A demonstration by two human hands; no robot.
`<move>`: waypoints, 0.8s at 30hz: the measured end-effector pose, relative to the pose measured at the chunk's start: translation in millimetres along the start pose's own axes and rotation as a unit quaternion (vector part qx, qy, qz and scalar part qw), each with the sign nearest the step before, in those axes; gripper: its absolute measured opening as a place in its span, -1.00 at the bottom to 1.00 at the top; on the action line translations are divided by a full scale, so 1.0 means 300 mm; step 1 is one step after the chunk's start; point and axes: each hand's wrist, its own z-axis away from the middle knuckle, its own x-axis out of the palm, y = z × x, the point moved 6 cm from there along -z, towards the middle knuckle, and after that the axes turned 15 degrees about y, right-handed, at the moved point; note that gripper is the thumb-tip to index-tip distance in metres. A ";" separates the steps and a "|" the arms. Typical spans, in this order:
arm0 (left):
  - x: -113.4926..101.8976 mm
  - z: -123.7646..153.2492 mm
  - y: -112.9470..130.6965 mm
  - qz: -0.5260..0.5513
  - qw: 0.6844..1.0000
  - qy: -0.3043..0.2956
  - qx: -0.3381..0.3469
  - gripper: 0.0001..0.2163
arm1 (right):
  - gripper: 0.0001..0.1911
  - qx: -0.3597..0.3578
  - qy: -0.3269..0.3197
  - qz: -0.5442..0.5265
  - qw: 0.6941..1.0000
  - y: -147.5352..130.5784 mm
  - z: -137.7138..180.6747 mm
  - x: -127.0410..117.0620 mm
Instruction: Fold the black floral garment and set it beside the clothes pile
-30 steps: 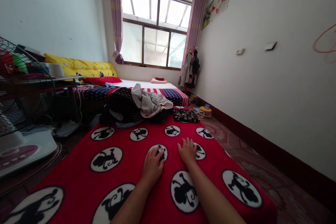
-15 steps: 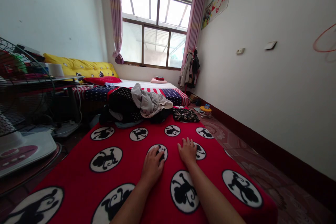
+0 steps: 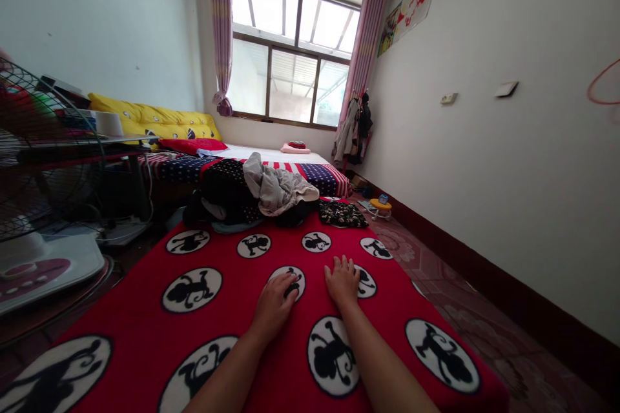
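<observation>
Both my hands rest on a red cloth [image 3: 271,329] printed with black monkeys in white circles. My left hand [image 3: 275,303] lies palm down near the middle, partly over one of the circles, fingers stretched forward and nothing held. To its right, my right hand [image 3: 343,281] lies flat with its fingers spread, beside another monkey circle. Beyond my hands, at the cloth's far end, sits a heap of clothes with a crumpled grey garment [image 3: 278,187] on top of a black dotted one [image 3: 225,184]. A folded black patterned garment [image 3: 343,213] lies right of the heap.
A fan [image 3: 43,161] stands at the left by a cluttered table [image 3: 121,141]. Behind the heap is a bed [image 3: 247,152] with a yellow cushion [image 3: 159,122]. A small yellow stool [image 3: 380,204] stands on the tiled floor near the right wall [image 3: 508,161].
The view has shifted slightly. My left hand sits a little further left and nearer to me; my right hand stays in nearly the same place on the cloth.
</observation>
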 end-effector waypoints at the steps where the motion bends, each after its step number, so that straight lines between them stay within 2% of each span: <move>1: -0.006 -0.007 -0.012 0.038 0.999 0.002 -0.016 -0.66 | -0.44 0.000 0.001 -0.001 1.000 -0.001 0.002 0.001; 3: -0.021 -0.034 -0.047 0.099 0.994 0.012 -0.050 -0.64 | -0.44 -0.001 0.003 -0.002 1.000 -0.003 0.006 0.004; 5: -0.042 -0.088 -0.086 0.111 0.991 0.024 -0.067 -0.62 | -0.43 -0.001 0.004 -0.004 1.000 -0.005 0.009 0.005; 7: -0.073 -0.175 -0.115 0.057 0.996 0.040 -0.048 -0.62 | -0.43 0.000 0.005 -0.008 1.000 -0.005 0.011 0.005; 10: -0.132 -0.359 -0.132 -0.060 0.995 0.083 -0.005 -0.63 | -0.42 0.005 -0.003 -0.019 1.000 -0.002 0.009 0.009; 15: -0.225 -0.685 -0.076 -0.147 0.975 0.159 0.044 -0.59 | -0.43 0.004 -0.032 -0.036 0.999 0.002 0.008 0.026; 19: -0.240 -0.867 0.011 -0.248 0.946 0.189 0.089 -0.56 | -0.45 -0.002 -0.031 -0.056 0.998 0.000 0.011 0.018; 21: -0.233 -0.933 0.034 -0.325 0.919 0.209 0.075 -0.51 | -0.46 -0.005 -0.030 -0.067 0.997 -0.002 0.012 0.011; 24: -0.213 -1.008 0.020 -0.373 0.901 0.220 -0.007 -0.32 | -0.46 -0.002 -0.035 -0.073 0.997 -0.002 0.013 0.008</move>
